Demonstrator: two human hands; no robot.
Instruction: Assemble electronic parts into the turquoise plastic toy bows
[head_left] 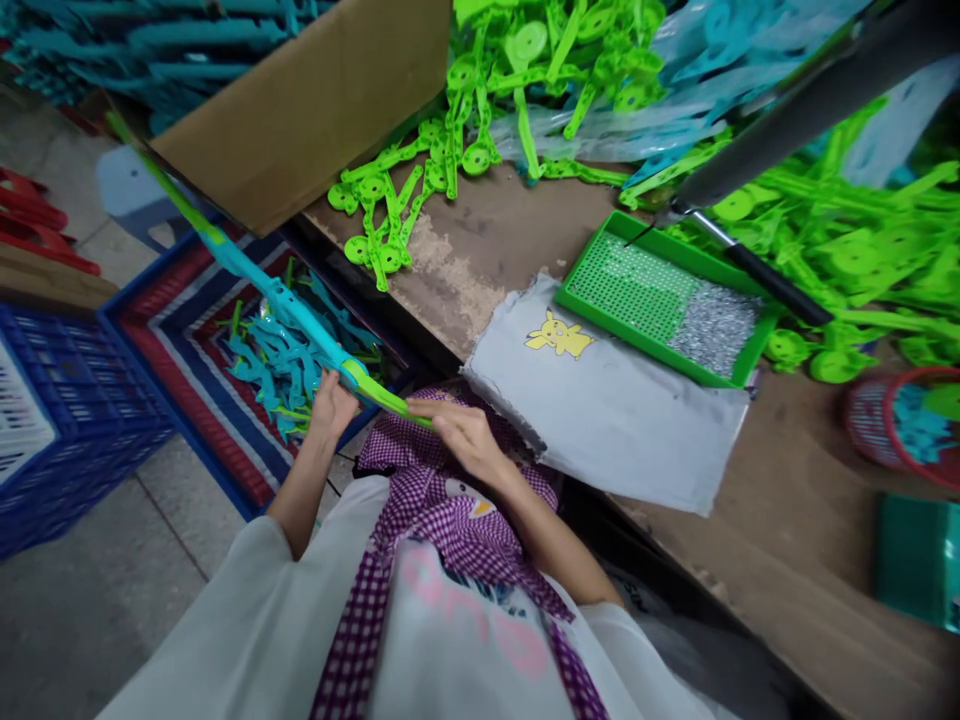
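Two hands [334, 405] are holding one long piece [289, 308]; one cardboard panel [315, 110] is showing at eleven o'clock, one perforated tray [637, 285] and one red basket [862, 422] toward three.

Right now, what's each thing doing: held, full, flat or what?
Long blue-green piece: held up
Left hand: holding it
Right hand: holding its near green end
Green tray: silvery bits heaped at one end
Gray cloth: spread out
Red basket: holding pieces
Lined crate: open, holding parts
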